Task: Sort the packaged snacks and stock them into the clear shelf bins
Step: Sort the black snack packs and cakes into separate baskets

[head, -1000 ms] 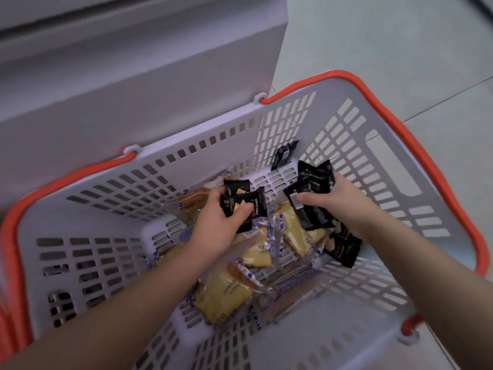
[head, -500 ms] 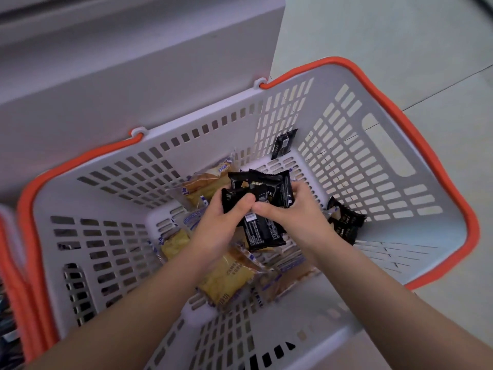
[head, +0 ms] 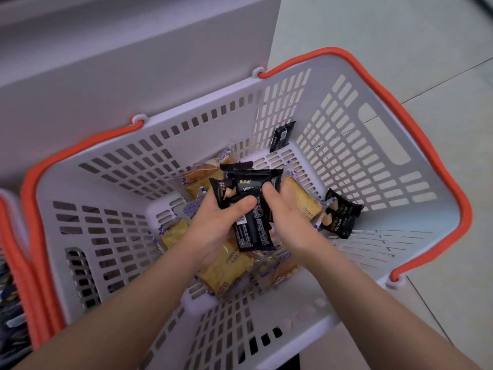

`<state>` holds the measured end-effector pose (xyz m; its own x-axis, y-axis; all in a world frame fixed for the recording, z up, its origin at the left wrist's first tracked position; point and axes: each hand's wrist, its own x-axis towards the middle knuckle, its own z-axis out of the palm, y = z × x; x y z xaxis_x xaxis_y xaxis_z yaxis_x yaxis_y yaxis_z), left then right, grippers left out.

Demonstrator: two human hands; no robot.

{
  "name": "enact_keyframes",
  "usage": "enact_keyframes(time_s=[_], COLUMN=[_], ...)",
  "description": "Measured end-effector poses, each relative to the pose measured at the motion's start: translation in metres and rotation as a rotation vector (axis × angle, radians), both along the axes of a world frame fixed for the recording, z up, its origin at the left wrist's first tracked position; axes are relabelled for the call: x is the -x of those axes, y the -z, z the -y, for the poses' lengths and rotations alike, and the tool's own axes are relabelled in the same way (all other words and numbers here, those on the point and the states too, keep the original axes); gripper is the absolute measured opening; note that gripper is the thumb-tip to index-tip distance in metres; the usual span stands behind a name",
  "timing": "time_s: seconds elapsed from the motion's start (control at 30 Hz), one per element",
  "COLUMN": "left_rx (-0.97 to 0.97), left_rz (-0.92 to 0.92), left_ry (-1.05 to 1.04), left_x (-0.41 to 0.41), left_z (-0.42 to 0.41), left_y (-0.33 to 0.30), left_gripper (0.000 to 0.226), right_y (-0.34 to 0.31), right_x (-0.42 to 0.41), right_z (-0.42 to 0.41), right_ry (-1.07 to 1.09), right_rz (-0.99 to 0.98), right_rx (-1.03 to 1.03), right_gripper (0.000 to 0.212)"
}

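A grey basket (head: 373, 145) with an orange rim fills the frame; yellow snack packs (head: 224, 273) line its floor. At centre, the left hand (head: 213, 225) and right hand (head: 288, 217) together grasp a bunch of black packets (head: 253, 231), long axes running up-frame. Loose black packets (head: 340, 213) lie just right, nearer the right hand; one more (head: 282, 136) leans on the far wall

Open basket (head: 400, 145) top; floor crowded with yellow packets (head: 224, 271).
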<state>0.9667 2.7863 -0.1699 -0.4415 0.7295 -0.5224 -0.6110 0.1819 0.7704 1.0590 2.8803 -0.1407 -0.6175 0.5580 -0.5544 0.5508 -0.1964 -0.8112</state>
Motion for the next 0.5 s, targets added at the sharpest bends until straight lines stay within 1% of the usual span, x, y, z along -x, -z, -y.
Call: enact_keyframes(time_s=[0.03,0.07,0.1,0.2,0.27,0.33,0.37,0.43,0.5], left_rx=[-0.017,-0.022,-0.012,0.039,0.084,0.149,0.188,0.256,0.298], left_rz=[0.025,0.045,0.053,0.015,-0.018,-0.071,-0.123,-0.27,-0.426], left_ry=[0.048,0.098,0.137,0.129,0.094,0.092,0.107,0.165,0.251], left_x=[0.001,0.002,0.002,0.003,0.004,0.006,0.009,0.013,0.013], left_z=[0.0,0.0,0.0,-0.003,-0.006,-0.007,-0.007,-0.006,-0.008], left_y=[0.001,0.001,0.003,0.008,0.012,0.016,0.019,0.025,0.027], left_gripper=[0.055,0.058,0.061,0.069,0.075,0.078,0.075,0.068,0.076], right_y=[-0.001,-0.002,-0.002,0.003,0.01,0.015,0.019,0.027,0.038], right_x=[0.0,0.0,0.0,0.003,0.003,-0.002,-0.007,-0.017,-0.025], right_z=[-0.002,-0.003,-0.004,-0.005,-0.015,-0.034,-0.045,-0.068,-0.084], right_ry=[0.016,0.003,-0.021,-0.028,-0.047,-0.167,-0.247,-0.437,-0.626], right_rz=[-0.023,-0.026,-0.019,0.024,0.096,0.243,0.344,0.608,0.876], right_rx=[0.104,0.16,0.174,0.102,-0.02,-0.165,-0.255,-0.429,-0.55], right_gripper=[0.034,0.032,0.031,0.039,0.052,0.061,0.062,0.06,0.056])
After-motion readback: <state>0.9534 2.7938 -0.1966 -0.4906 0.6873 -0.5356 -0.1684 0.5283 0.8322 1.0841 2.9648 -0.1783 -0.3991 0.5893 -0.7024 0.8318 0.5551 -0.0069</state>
